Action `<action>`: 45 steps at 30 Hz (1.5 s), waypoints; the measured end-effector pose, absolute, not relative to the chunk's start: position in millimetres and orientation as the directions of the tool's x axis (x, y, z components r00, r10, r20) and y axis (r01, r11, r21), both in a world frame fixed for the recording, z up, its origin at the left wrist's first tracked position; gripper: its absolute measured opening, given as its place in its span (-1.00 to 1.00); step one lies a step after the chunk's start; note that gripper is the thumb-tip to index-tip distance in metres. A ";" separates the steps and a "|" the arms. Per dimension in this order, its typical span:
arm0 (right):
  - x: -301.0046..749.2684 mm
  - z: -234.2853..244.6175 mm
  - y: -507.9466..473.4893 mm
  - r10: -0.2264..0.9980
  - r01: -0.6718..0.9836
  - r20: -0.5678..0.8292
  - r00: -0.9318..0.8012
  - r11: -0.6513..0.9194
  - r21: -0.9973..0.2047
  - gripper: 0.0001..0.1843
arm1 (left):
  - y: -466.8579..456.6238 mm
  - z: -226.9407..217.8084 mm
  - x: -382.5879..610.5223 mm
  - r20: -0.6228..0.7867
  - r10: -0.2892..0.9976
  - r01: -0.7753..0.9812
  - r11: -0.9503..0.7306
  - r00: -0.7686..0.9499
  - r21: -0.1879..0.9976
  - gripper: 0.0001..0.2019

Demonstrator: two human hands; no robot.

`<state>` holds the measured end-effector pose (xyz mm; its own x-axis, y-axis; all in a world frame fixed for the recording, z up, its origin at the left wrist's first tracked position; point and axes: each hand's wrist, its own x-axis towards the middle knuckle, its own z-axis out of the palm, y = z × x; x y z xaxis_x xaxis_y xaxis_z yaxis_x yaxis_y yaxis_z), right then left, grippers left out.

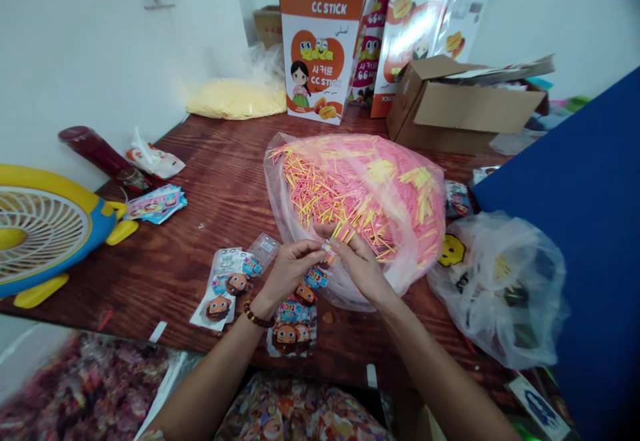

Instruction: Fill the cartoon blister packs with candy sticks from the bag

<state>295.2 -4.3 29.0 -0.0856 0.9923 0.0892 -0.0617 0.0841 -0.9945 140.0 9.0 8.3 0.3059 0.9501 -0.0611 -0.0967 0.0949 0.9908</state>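
Observation:
Both my hands meet over the near edge of a clear plastic bag (274, 181) full of thin pink and yellow sticks (320, 191). My right hand (364, 267) is closed around a small bundle of these sticks (343, 231). My left hand (293, 266) is pinched at the lower end of the bundle; its fingertips partly hide what lies between them. Under and beside my left hand lie small printed packets with a cartoon face, one group (291, 331) just below it and another group (220, 294) to its left.
A yellow and blue fan (95, 221) stands at left, near a dark red bottle (97, 151) and colourful packets (157, 202). Printed cartons (320, 47), an open cardboard box (465, 111) and a yellow-filled bag (235, 99) line the back. Another plastic bag (530, 281) lies right, by a blue panel (580, 194).

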 end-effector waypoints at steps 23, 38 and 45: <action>326.8 65.8 1.8 0.901 0.393 0.356 -0.246 0.429 -0.813 -0.81 | 17.0 27.8 129.6 0.302 0.931 0.029 -0.314 0.205 0.949 -0.82; 270.0 -26.6 -17.3 0.893 0.641 -0.317 -0.321 -0.042 -0.766 -0.78 | -33.0 -42.0 68.3 -0.078 0.980 0.580 -0.045 0.186 0.813 -0.76; 269.1 -27.0 -17.5 0.920 0.754 -0.278 -0.276 0.028 -0.656 -0.82 | -6.2 -45.8 44.9 0.138 0.990 0.887 -0.068 0.005 0.457 -0.69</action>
<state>269.1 -17.5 -27.0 -0.2761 0.9201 -0.2778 0.7544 0.0283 -0.6558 44.9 -6.2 -45.8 0.0052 0.9904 0.1380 0.8868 -0.0684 0.4571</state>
